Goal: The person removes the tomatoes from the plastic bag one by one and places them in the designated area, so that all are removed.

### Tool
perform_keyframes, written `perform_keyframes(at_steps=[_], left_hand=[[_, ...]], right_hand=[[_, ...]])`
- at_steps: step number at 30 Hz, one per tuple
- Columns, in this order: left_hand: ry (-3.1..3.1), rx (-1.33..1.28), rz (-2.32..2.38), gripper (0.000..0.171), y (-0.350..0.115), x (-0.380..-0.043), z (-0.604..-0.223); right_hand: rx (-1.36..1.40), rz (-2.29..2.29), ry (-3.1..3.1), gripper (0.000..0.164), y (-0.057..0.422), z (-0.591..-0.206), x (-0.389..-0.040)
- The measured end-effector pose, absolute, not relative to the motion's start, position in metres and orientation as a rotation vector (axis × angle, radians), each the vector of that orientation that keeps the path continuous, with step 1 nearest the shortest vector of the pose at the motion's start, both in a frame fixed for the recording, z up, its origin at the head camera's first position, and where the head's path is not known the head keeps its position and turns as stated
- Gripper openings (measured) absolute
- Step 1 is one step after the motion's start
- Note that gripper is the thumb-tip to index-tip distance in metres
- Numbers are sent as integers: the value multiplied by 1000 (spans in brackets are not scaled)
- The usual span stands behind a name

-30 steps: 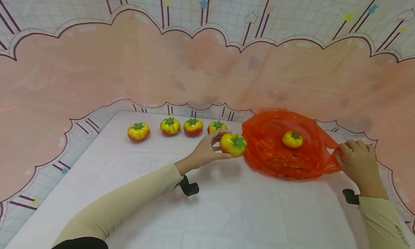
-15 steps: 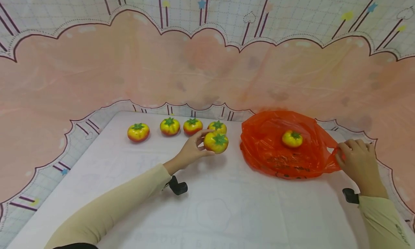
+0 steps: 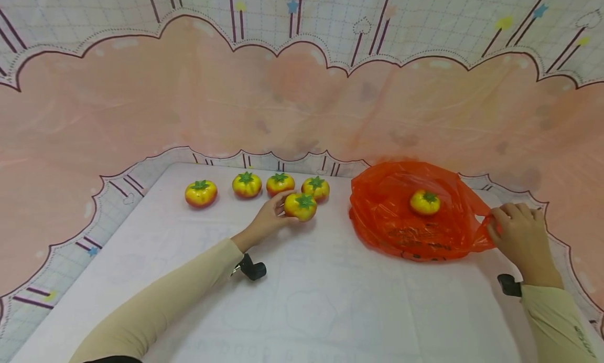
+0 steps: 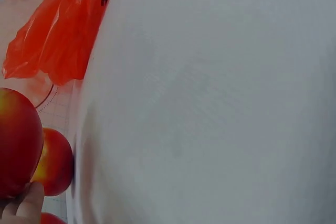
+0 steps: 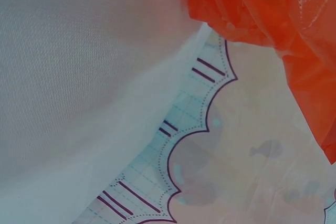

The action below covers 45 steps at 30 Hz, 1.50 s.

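In the head view my left hand [image 3: 264, 224] grips a yellow-and-red tomato [image 3: 300, 207] with a green star-shaped top, thumb and fingers round its left side. It is in front of a row of several similar tomatoes, one of them a tomato [image 3: 315, 189] just behind it. The left wrist view shows the held tomato [image 4: 18, 142] large, with fingertips [image 4: 32, 201] under it. My right hand [image 3: 526, 242] pinches the handle end of a red plastic bag [image 3: 391, 232]. A tomato [image 3: 425, 202] shows at the bag's middle.
A white-covered table [image 3: 330, 300] lies below both hands. At its back left is a separate tomato [image 3: 201, 194]. Behind rises a printed peach-coloured cloth [image 3: 236, 100]. The right wrist view shows the red bag [image 5: 310, 77] beside the table edge.
My left hand has moved leftward, away from the bag, with the tomato still in its grip. The tomato behind it shows more fully. My right hand and the bag have hardly moved.
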<state>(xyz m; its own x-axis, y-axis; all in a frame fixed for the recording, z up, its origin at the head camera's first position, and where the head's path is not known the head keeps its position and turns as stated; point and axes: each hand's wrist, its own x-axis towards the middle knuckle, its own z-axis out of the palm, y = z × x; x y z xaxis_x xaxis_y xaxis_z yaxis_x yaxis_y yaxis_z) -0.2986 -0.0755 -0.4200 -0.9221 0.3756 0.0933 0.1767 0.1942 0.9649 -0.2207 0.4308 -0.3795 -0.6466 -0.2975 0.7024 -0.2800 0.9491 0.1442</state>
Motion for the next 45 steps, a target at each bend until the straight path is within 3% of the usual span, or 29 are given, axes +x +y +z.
perform_keyframes(at_steps=[19, 45], left_hand=[[2379, 311, 1768, 65, -82, -308, -431], [2374, 201, 1807, 67, -80, -310, -436]], right_hand=[[386, -22, -2366, 18, 425, -377, -221], [358, -13, -2403, 20, 424, -380, -219]])
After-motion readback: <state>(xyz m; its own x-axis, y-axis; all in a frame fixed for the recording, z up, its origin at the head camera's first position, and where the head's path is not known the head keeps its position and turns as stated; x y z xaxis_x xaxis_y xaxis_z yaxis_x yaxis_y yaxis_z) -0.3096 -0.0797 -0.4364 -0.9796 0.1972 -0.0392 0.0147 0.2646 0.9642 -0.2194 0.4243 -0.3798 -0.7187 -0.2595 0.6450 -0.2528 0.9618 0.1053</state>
